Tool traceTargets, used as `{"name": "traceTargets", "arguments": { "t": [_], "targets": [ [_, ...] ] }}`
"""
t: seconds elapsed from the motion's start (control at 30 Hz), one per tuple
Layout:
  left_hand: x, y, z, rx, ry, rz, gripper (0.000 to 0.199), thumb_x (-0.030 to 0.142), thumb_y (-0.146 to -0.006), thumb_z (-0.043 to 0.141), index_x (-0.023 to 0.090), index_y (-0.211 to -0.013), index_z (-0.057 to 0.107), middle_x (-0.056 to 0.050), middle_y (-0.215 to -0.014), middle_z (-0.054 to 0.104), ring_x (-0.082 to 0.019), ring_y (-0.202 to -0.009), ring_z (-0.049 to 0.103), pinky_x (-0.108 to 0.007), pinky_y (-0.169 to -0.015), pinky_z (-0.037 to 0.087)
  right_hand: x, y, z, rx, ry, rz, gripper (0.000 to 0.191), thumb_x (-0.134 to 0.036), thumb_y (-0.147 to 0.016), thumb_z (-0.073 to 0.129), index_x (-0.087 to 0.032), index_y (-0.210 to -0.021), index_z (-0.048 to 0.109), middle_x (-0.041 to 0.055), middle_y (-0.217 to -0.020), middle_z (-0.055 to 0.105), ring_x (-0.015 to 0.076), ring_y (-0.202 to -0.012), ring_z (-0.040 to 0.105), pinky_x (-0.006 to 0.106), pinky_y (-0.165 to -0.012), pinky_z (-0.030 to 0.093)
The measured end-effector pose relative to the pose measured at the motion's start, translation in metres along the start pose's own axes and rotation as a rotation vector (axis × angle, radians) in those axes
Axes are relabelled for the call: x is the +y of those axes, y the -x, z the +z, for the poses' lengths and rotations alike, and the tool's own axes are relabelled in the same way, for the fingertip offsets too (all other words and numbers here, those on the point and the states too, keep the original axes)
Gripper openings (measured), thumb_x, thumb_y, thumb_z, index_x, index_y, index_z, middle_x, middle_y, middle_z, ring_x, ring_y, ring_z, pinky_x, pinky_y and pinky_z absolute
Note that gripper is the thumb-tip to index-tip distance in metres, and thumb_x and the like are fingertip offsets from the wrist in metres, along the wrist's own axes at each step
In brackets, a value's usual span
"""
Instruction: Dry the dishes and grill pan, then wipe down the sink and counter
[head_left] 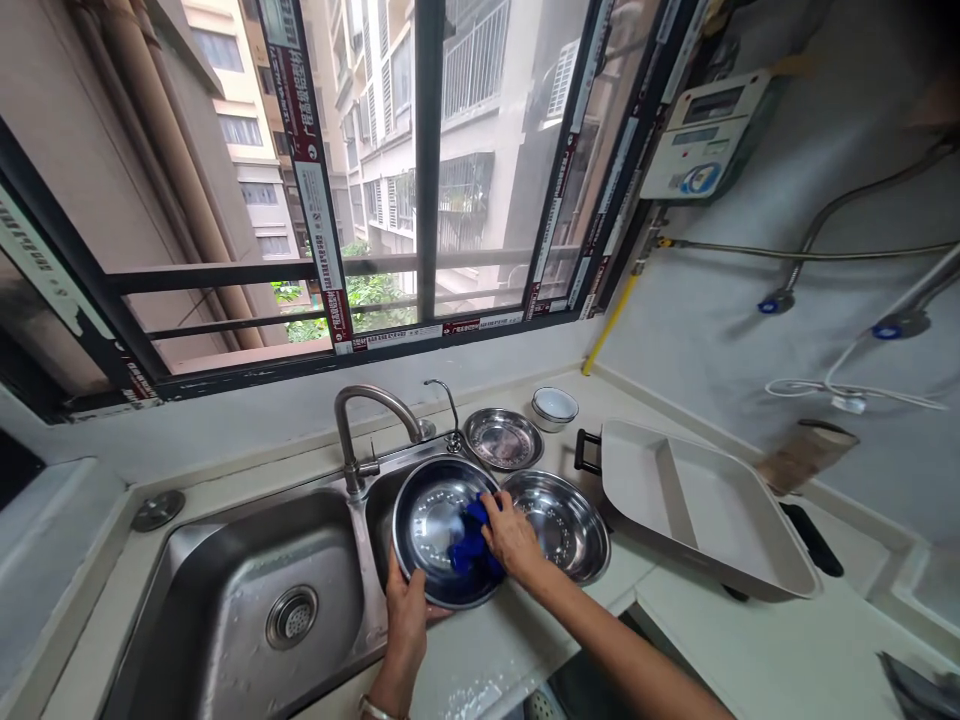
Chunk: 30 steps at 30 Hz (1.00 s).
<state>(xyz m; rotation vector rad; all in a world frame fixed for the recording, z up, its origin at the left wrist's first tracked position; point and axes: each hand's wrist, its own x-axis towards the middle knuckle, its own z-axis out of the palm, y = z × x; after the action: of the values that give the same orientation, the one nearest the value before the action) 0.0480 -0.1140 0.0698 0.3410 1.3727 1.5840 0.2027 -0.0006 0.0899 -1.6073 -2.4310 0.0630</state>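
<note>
A round, shiny metal bowl (431, 515) is tilted toward me over the small sink basin's right side. My left hand (409, 600) grips its lower left rim, thumb on the near side and fingers underneath. Inside the bowl, my right hand (514, 535) is closed on a dark blue cloth (469, 545) pressed against the right part of the inner wall. Just right of it, partly covered by my right hand, a second metal bowl (577, 530) rests on the counter. Behind them lies a shallow metal dish (504, 440).
A large steel sink basin (247, 560) with a curved faucet (375, 395) is at the left. White bowls (555, 405) stand near the back wall. A divided pan (705, 500) with black handles occupies the right counter. Water drops wet the counter's front edge (480, 685).
</note>
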Motion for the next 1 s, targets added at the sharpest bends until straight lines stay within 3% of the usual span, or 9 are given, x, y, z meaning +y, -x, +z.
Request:
{"name": "traceTargets", "arguments": {
  "t": [0.2, 0.27, 0.37, 0.5, 0.57, 0.7, 0.87, 0.93, 1.0],
  "targets": [
    [-0.015, -0.009, 0.005, 0.010, 0.002, 0.006, 0.076, 0.024, -0.073, 0.066, 0.031, -0.144, 0.037, -0.010, -0.118, 0.065, -0.020, -0.077, 0.069, -0.028, -0.052, 0.058, -0.036, 0.038, 0.017, 0.107, 0.003, -0.053, 0.045, -0.041, -0.090, 0.054, -0.016, -0.126, 0.055, 0.0198, -0.118, 0.060, 0.0380, -0.123, 0.047, 0.057, -0.101, 0.036],
    [-0.018, -0.011, 0.006, 0.026, -0.018, 0.021, 0.073, 0.031, -0.076, 0.067, 0.030, -0.143, 0.038, -0.011, -0.119, 0.064, -0.021, -0.079, 0.068, -0.028, -0.052, 0.058, -0.047, 0.040, 0.021, 0.068, -0.136, 0.012, 0.053, -0.047, -0.088, 0.055, -0.016, -0.130, 0.053, 0.0205, -0.121, 0.058, 0.0361, -0.113, 0.054, 0.055, -0.094, 0.042],
    [-0.017, -0.012, 0.007, 0.072, -0.044, 0.064, 0.068, 0.046, -0.078, 0.067, 0.029, -0.139, 0.043, -0.011, -0.122, 0.063, -0.023, -0.089, 0.067, -0.028, -0.052, 0.058, -0.057, 0.032, 0.026, 0.043, -0.482, 0.069, 0.046, -0.034, -0.082, 0.062, -0.020, -0.125, 0.055, 0.0129, -0.117, 0.062, 0.0270, -0.103, 0.061, 0.044, -0.092, 0.047],
    [-0.014, -0.012, 0.011, 0.060, 0.015, 0.021, 0.066, 0.058, -0.083, 0.057, 0.029, -0.140, 0.042, -0.012, -0.127, 0.062, -0.025, -0.096, 0.068, -0.035, -0.064, 0.061, -0.071, 0.017, 0.022, 0.152, -0.926, 0.212, 0.039, -0.033, -0.083, 0.057, -0.019, -0.119, 0.054, 0.0069, -0.110, 0.067, 0.0202, -0.101, 0.063, 0.035, -0.095, 0.048],
    [-0.012, -0.013, 0.013, 0.079, 0.080, 0.013, 0.062, 0.059, -0.085, 0.055, 0.028, -0.138, 0.044, -0.013, -0.129, 0.062, -0.025, -0.102, 0.067, -0.035, -0.074, 0.061, -0.081, 0.011, 0.015, 0.163, -1.026, 0.169, 0.042, -0.036, -0.084, 0.055, -0.020, -0.122, 0.053, 0.0068, -0.114, 0.067, 0.0194, -0.102, 0.062, 0.034, -0.095, 0.048],
    [-0.013, -0.019, 0.010, 0.136, 0.185, 0.028, 0.051, 0.057, -0.084, 0.057, 0.025, -0.124, 0.055, -0.009, -0.113, 0.070, -0.021, -0.100, 0.068, -0.032, -0.083, 0.058, -0.091, 0.008, -0.005, -0.094, -0.909, -0.093, 0.037, -0.030, -0.081, 0.056, -0.020, -0.116, 0.060, 0.0043, -0.100, 0.069, 0.0175, -0.086, 0.063, 0.030, -0.082, 0.049],
    [-0.015, -0.031, -0.010, 0.235, 0.124, 0.111, 0.038, 0.049, -0.081, 0.063, 0.022, -0.108, 0.059, -0.001, -0.087, 0.068, -0.014, -0.068, 0.065, -0.025, -0.059, 0.055, -0.071, 0.029, -0.027, -0.237, -0.390, -0.369, 0.038, -0.026, -0.071, 0.064, -0.021, -0.109, 0.064, 0.0087, -0.109, 0.066, 0.0254, -0.098, 0.057, 0.038, -0.086, 0.043],
    [-0.012, -0.036, -0.019, 0.284, 0.111, 0.139, 0.036, 0.044, -0.082, 0.063, 0.023, -0.110, 0.057, -0.001, -0.087, 0.067, -0.014, -0.065, 0.063, -0.025, -0.054, 0.054, -0.053, 0.044, -0.033, -0.225, -0.365, -0.391, 0.036, -0.024, -0.068, 0.065, -0.023, -0.104, 0.066, 0.0073, -0.109, 0.066, 0.0260, -0.100, 0.056, 0.038, -0.087, 0.042],
    [-0.007, -0.039, -0.028, 0.309, 0.142, 0.135, 0.037, 0.037, -0.082, 0.063, 0.024, -0.116, 0.054, -0.002, -0.091, 0.066, -0.015, -0.067, 0.064, -0.026, -0.054, 0.055, -0.034, 0.056, -0.036, -0.209, -0.476, -0.260, 0.029, -0.023, -0.069, 0.064, -0.023, -0.098, 0.068, 0.0045, -0.102, 0.069, 0.0231, -0.094, 0.059, 0.035, -0.085, 0.043]
  ]
}}
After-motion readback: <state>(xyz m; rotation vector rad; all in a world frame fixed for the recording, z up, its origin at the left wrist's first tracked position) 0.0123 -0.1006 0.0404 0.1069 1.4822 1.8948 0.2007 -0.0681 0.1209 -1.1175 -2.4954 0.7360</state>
